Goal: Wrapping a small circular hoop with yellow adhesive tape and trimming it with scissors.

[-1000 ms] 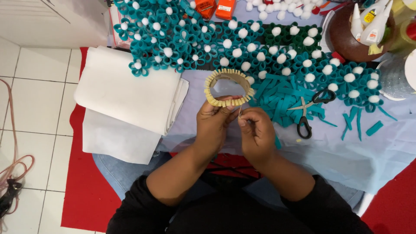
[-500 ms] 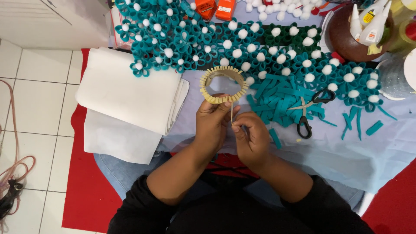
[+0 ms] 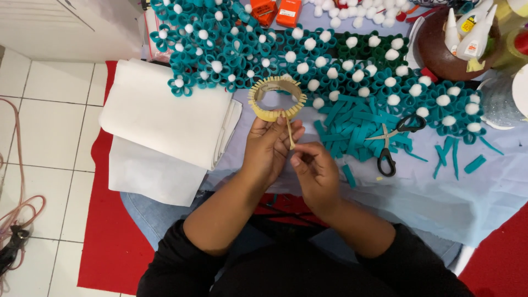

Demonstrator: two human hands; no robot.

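My left hand (image 3: 270, 147) grips the near edge of a yellow ring (image 3: 276, 99) made of small folded felt loops, holding it above a pale blue cloth (image 3: 440, 198). My right hand (image 3: 314, 170) sits just below and right of it, pinching the lower end of a thin yellow strip (image 3: 289, 132) that runs up to the ring. Both hands are close together over my lap.
Several teal felt flowers (image 3: 231, 49) with white pompom centres lie behind the ring. Loose teal strips (image 3: 352, 129) and black-handled scissors (image 3: 389, 144) sit to the right. Folded white cloth (image 3: 159, 121) lies left. Glue bottles in a brown bowl (image 3: 448, 52) stand far right. Cables (image 3: 14, 231) trail on the tiled floor.
The right hand has drawn back toward me, pulling the yellow strip down from the ring. The left hand and ring stayed almost in place.
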